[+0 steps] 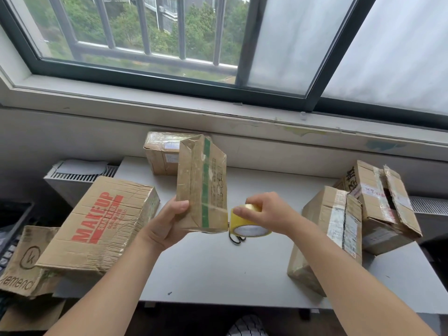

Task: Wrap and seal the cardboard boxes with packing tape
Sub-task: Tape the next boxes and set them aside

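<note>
My left hand (167, 224) grips the lower left corner of a small cardboard box (202, 185) with a green stripe, held upright above the white table (218, 270). My right hand (269, 212) holds a yellow roll of packing tape (247, 225) right beside the box's lower right corner. A clear strip of tape runs from the roll across the box's front face. Scissors (236, 239) lie on the table under the roll, mostly hidden by it.
A large "MAKEUP" box (101, 226) lies at the left, over a flattened box (26, 260). A taped box (161, 154) stands behind by the wall. Two more boxes, one taped (332, 234) and one with loose flaps (380, 204), sit at the right. A window sill runs behind.
</note>
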The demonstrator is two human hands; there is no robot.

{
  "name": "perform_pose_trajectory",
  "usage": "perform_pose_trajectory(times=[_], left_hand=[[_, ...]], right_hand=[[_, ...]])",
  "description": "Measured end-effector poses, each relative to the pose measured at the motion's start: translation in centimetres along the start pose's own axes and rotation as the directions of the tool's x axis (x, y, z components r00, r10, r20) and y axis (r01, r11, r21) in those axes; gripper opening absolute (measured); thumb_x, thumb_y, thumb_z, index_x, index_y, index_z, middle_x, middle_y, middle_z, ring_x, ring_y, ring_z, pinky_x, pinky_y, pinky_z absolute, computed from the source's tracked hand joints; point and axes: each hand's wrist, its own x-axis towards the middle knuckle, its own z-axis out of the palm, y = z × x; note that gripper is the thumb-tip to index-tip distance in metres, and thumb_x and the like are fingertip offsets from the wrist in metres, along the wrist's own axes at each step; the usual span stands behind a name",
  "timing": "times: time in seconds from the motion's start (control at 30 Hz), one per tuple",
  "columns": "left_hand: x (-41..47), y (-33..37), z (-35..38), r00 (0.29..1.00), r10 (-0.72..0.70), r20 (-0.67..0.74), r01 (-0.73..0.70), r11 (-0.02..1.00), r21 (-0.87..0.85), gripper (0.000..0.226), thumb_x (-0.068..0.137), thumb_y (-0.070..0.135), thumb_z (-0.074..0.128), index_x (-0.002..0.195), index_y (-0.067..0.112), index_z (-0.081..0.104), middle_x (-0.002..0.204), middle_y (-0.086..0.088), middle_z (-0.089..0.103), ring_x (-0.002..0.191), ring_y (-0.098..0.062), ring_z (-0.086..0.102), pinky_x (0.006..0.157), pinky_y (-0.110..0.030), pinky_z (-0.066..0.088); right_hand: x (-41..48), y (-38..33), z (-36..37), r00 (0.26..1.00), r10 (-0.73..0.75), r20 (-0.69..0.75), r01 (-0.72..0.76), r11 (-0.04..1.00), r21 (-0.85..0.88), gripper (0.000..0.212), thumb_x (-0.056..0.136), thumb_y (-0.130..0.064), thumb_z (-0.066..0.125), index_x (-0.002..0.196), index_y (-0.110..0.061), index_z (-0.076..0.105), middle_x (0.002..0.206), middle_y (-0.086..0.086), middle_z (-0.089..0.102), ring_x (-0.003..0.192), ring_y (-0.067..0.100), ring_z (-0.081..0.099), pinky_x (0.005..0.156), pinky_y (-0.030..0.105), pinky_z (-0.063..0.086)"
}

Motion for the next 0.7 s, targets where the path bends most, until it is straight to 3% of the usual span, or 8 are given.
perform_pose_trajectory(times=[0.07,0.13,0.27,0.37,0.5,0.57,0.63,0.7], left_hand=[[-0.4,0.1,0.0,1.000,-0.006,0.026,0.007,1.000,-0.016,0.087,0.072,0.035,0.089,0.145,0.005,0.053,0.143,-0.027,0.054,0.130,-0.043,0.056,0.108,-0.069,0.042],[-0.9,0.3,0.2,0.997,-0.011,0.073,0.015,0.998,-0.054,0.083,0.078,0.039,0.085,0.147,0.007,0.053,0.146,-0.026,0.053,0.134,-0.042,0.053,0.111,-0.066,0.041],[-0.9,0.9,2.2,0.977,0.004,0.214,0.027,0.990,-0.141,0.098,0.088,0.047,0.068,0.160,-0.001,0.022,0.157,-0.037,0.027,0.145,-0.054,0.028,0.119,-0.072,0.018],[-0.7,0.8,2.3,0.972,0.038,0.232,0.015,0.974,-0.225,0.095,0.093,0.046,0.061,0.161,-0.001,0.015,0.159,-0.036,0.022,0.146,-0.054,0.024,0.118,-0.072,0.011],[-0.8,0.2,1.4,1.000,-0.012,-0.023,0.006,0.964,-0.267,0.067,0.100,0.035,0.032,0.157,-0.001,0.031,0.161,-0.032,0.029,0.148,-0.051,0.029,0.124,-0.065,0.013],[-0.9,0.3,1.2,0.988,-0.033,-0.151,0.007,0.985,-0.171,0.058,0.102,0.032,0.033,0.150,0.000,0.048,0.153,-0.030,0.044,0.140,-0.045,0.045,0.121,-0.059,0.026],[-0.9,0.7,1.7,0.975,-0.019,-0.222,0.021,1.000,0.007,0.057,0.105,0.043,0.035,0.145,0.008,0.055,0.144,-0.024,0.057,0.130,-0.039,0.057,0.113,-0.055,0.038],[-0.9,1.2,2.1,0.968,-0.006,-0.250,0.027,0.996,0.080,0.060,0.101,0.058,0.045,0.142,0.015,0.058,0.135,-0.017,0.066,0.124,-0.036,0.064,0.105,-0.056,0.047]], right_hand=[[0.4,0.0,0.1,0.998,0.047,0.049,-0.036,0.980,-0.196,0.080,0.069,-0.095,0.042,0.058,-0.015,0.047,0.053,-0.003,0.038,0.054,0.016,0.038,0.057,0.038,0.032],[0.7,-0.3,0.2,0.997,0.065,0.053,-0.057,0.989,-0.134,0.083,0.068,-0.096,0.047,0.059,-0.014,0.048,0.054,-0.004,0.037,0.052,0.013,0.035,0.056,0.035,0.029],[1.6,-1.9,0.2,0.999,0.041,0.032,-0.040,0.998,-0.053,0.092,0.060,-0.099,0.044,0.072,-0.010,0.062,0.060,-0.002,0.047,0.056,0.012,0.043,0.055,0.033,0.032],[1.8,-2.5,-0.1,0.998,0.029,0.048,-0.028,0.999,-0.024,0.077,0.063,-0.093,0.048,0.077,-0.020,0.069,0.063,-0.007,0.055,0.060,0.010,0.049,0.058,0.032,0.038],[1.7,-2.5,0.4,0.997,0.023,0.069,-0.025,1.000,0.018,0.053,0.078,-0.080,0.063,0.098,-0.033,0.079,0.084,-0.015,0.074,0.078,0.007,0.066,0.072,0.035,0.055],[1.7,-2.6,0.6,0.999,0.016,0.033,-0.015,0.999,-0.044,0.044,0.084,-0.072,0.065,0.106,-0.036,0.079,0.090,-0.015,0.076,0.081,0.008,0.067,0.078,0.037,0.056],[1.6,-2.9,0.6,1.000,0.029,0.004,-0.028,0.996,-0.082,0.039,0.086,-0.069,0.064,0.103,-0.037,0.080,0.084,-0.013,0.075,0.077,0.009,0.065,0.076,0.038,0.056],[1.7,-3.2,0.8,0.998,0.054,-0.022,-0.056,0.991,-0.121,0.046,0.086,-0.072,0.062,0.094,-0.030,0.079,0.076,-0.006,0.073,0.074,0.013,0.064,0.072,0.039,0.055]])
